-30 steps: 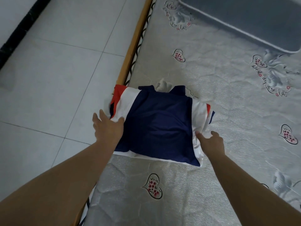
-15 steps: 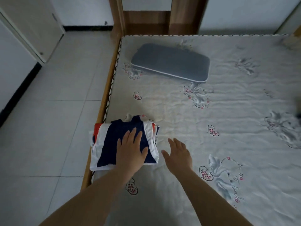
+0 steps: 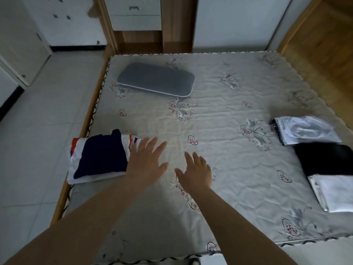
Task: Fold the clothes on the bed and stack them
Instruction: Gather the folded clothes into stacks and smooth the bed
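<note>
A folded navy, white and red garment [image 3: 99, 157] lies at the left edge of the bed [image 3: 219, 131]. My left hand [image 3: 147, 159] hovers just right of it with fingers spread, its heel over the garment's right edge, holding nothing. My right hand [image 3: 195, 170] is stretched out flat over the bare mattress, fingers straight and empty. At the right side of the bed lie a grey-white garment [image 3: 305, 130], a black garment [image 3: 326, 158] and a white garment [image 3: 336, 192].
A grey flat cushion [image 3: 155, 81] lies at the far left of the mattress. The wooden bed frame [image 3: 86, 121] runs along the left, with tiled floor [image 3: 38, 131] beyond. A wooden cabinet with white drawers [image 3: 135, 16] stands past the head of the bed.
My left hand has come off the top of the folded garment and shifted right. The right hand moved right over the mattress. The view swung right, revealing three garments at the bed's right side.
</note>
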